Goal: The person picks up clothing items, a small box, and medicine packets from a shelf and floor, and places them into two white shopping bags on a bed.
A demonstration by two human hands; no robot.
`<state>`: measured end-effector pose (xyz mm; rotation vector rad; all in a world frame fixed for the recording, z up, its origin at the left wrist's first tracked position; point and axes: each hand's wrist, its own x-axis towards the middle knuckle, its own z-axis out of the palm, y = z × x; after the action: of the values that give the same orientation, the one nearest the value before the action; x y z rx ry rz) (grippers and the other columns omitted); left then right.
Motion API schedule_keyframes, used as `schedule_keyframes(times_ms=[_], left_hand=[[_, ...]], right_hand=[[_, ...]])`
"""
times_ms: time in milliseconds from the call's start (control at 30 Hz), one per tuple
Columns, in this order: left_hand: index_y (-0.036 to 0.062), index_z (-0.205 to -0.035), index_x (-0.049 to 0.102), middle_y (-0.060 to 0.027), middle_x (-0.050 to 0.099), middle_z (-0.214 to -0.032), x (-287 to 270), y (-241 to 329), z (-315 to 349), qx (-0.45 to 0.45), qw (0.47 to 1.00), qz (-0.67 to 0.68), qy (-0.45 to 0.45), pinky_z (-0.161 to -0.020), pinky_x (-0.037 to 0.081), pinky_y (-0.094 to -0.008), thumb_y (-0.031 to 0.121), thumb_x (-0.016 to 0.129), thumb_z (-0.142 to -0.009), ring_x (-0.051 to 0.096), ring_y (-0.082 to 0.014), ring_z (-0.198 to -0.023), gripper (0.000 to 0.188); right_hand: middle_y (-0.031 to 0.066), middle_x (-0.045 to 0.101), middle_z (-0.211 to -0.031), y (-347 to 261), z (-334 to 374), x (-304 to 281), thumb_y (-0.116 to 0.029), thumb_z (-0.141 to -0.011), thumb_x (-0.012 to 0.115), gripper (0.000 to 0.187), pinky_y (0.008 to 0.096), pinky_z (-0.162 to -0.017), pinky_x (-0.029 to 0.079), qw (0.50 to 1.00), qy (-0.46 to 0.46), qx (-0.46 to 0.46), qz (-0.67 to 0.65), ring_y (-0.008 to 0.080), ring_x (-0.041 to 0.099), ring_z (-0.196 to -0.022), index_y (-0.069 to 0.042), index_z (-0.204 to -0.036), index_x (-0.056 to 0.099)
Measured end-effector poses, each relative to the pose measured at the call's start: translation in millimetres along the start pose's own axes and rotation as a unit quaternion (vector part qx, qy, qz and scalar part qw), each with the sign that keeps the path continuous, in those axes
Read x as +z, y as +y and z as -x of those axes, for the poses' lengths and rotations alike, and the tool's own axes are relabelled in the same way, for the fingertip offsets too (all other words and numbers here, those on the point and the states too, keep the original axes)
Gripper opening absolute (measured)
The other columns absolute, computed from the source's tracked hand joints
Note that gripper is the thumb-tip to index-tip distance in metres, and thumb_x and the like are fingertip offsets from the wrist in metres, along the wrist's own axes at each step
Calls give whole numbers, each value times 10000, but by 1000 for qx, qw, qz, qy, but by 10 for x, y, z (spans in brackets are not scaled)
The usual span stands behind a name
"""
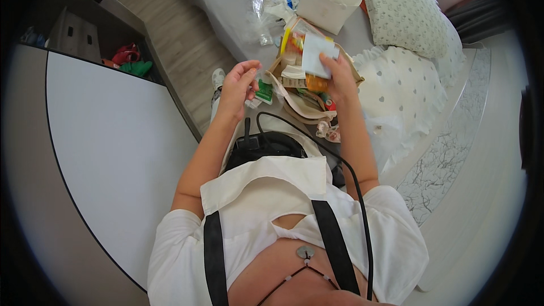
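My right hand (340,78) is closed on a flat white card (318,55), thumb on top. An orange-yellow packet (315,83) shows just under the card; whether the same hand grips it cannot be told. Both are above a beige open bag (307,114) crammed with packets and small items, among them a red can-like thing (328,103). Left of the bag, my left hand (241,86) is raised with fingers loosely bent and apart, nothing visible in it. A green and white packet (263,92) lies beside its fingertips.
On the grey bed (218,0) are a clear plastic bottle (256,0), crumpled wrappers (281,8) and a cream bin-like container (328,3). Patterned pillows (405,14) lie at the right. A black cable (345,164) runs over my lap. A white panel (119,153) stands at the left.
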<state>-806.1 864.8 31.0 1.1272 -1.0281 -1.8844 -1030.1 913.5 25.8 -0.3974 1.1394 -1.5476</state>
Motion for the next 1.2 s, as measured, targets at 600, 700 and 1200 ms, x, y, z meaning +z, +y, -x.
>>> schedule_keyframes(times_ms=[600,700,1200], left_hand=[[25,-1039,524,-9,559,-935,285,-13,51,-50,991,-96,-77,-456,361,-170,208,537,-850,478,-47,-632,263],[28,-1025,533,-1,568,-860,328,-49,24,-49,987,-118,-93,-454,365,-170,217,551,-843,488,-47,-627,263],[13,-921,569,-4,574,-720,253,-81,-10,-14,999,-43,-16,-407,358,-171,169,548,-841,477,-40,-515,177]], right_hand=[[93,561,-1046,244,293,-99,-23,-789,574,341,312,-807,487,994,-17,55,-97,181,578,-923,-11,-1104,442],[96,566,-1038,265,381,-65,-36,-798,564,328,301,-807,484,989,-58,86,-104,179,579,-923,-2,-1100,441],[65,592,-975,300,381,-241,-144,-851,532,227,275,-577,561,990,58,29,-129,159,618,-811,-64,-1060,497]])
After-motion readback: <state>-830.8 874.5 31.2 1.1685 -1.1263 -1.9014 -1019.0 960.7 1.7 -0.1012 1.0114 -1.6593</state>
